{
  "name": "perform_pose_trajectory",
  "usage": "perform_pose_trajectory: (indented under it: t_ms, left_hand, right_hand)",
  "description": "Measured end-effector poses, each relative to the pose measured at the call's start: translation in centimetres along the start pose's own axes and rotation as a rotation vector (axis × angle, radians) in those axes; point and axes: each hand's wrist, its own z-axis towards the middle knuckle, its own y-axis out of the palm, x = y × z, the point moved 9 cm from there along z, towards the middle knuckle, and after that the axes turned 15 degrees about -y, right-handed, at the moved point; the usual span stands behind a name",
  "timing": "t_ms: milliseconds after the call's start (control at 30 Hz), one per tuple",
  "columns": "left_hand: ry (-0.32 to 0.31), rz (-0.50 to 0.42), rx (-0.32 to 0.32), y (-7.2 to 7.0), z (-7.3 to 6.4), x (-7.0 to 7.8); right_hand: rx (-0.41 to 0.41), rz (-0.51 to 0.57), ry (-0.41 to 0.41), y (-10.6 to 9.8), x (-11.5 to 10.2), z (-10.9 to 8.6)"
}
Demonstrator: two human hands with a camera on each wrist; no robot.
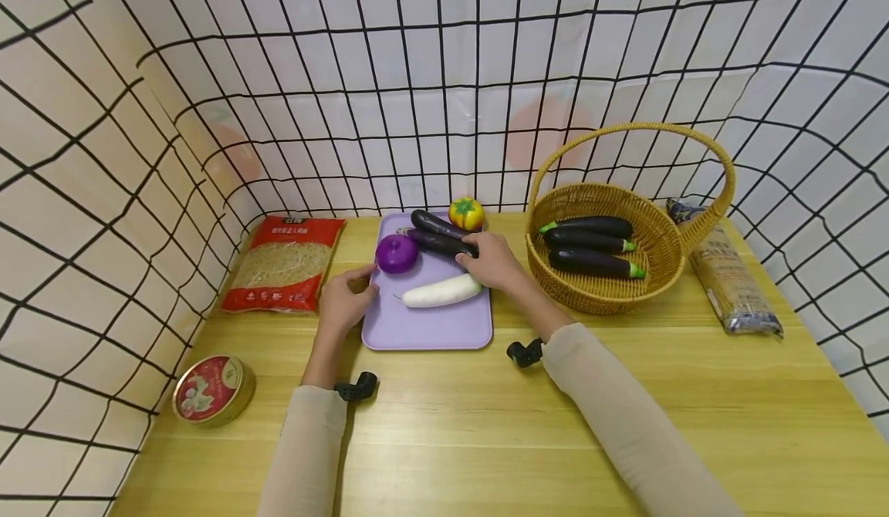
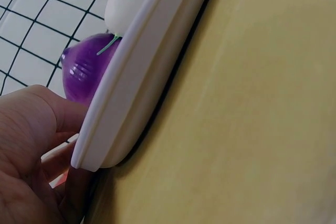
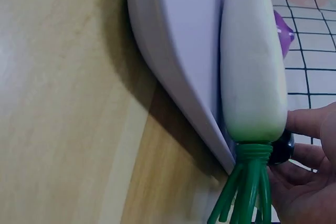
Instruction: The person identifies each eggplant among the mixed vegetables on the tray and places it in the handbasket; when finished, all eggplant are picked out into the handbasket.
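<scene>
A lilac tray point(image 1: 427, 336) lies on the wooden table, its left rim pinched by my left hand point(image 1: 342, 301); in the left wrist view the thumb reaches over the rim point(image 2: 123, 72). My right hand point(image 1: 491, 261) pinches the right end of a dark eggplant point(image 1: 439, 242) on the tray. Behind it lies a second eggplant point(image 1: 429, 221). Left of these sits a purple onion point(image 1: 397, 254), and in front a white radish point(image 1: 441, 292). Green stalks point(image 3: 251, 182) show on the radish in the right wrist view. A yellow-red fruit with green leaves point(image 1: 466, 214) rests at the tray's back right corner.
Right of the tray stands a wicker basket point(image 1: 579, 299) with a tall handle, holding three eggplants point(image 1: 596, 262). Beyond it lies a long clear bag point(image 1: 732, 282). A red pasta bag point(image 1: 281, 266) and round tin point(image 1: 214, 390) are at left. Black wire grid point(image 1: 479, 89) surrounds the table.
</scene>
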Motion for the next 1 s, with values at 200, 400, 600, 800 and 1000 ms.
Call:
perform_pose_trajectory:
  t_ms: [200,400,600,800,1000]
  left_hand:
    - [0.008,0.000,0.006,-0.2,-0.1,0.2]
    - [0.003,-0.008,0.003,-0.3,-0.1,0.0]
    - [-0.002,-0.009,-0.002,-0.3,-0.2,0.0]
    - [-0.003,-0.011,-0.003,-0.2,-0.2,0.2]
    - [-0.006,-0.010,-0.007,-0.2,-0.4,0.3]
  right_hand:
    - [0.040,0.021,-0.017,-1.3,-0.8,-1.0]
    - [0.070,0.027,-0.027,-3.3,-1.6,-2.5]
    - [0.125,0.030,-0.079,-6.2,-2.4,-4.4]
    - [0.181,0.003,-0.117,-9.4,-2.2,-7.1]
    - [0.179,0.009,-0.099,-12.3,-1.0,-10.2]
